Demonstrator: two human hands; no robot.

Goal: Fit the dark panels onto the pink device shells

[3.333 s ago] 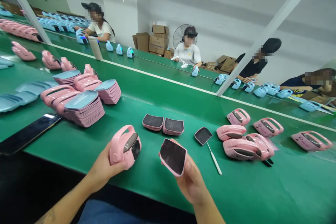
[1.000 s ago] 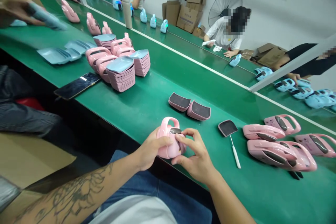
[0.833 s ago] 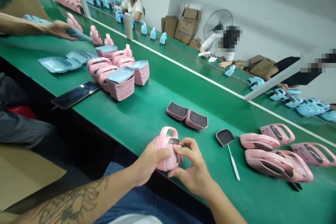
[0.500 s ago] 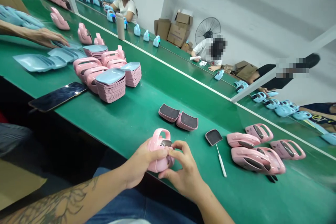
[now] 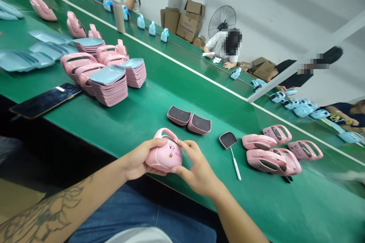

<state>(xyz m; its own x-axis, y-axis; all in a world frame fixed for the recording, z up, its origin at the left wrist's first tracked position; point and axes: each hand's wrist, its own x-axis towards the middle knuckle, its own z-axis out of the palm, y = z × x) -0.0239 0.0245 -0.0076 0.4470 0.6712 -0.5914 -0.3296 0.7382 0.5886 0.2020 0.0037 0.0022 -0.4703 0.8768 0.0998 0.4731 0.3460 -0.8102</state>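
Note:
Both my hands hold one pink plastic toy housing with a handle at the near edge of the green conveyor table. My left hand is wrapped round its left side. My right hand grips its right side, fingers curled on the top. Two pink panels with dark faces lie just beyond on the belt. A small dark pad on a white stick lies to the right of them.
Several pink housings lie at the right. Stacks of pink panels and housings stand at the left, with a dark phone near the edge. Blue panels lie far left. Other people sit across the line with blue housings.
I joined the dark-faced panel from my right hand onto the pink housing; both hands now grip it, turned so its pink side faces me. The co-worker's hand at far left has left view.

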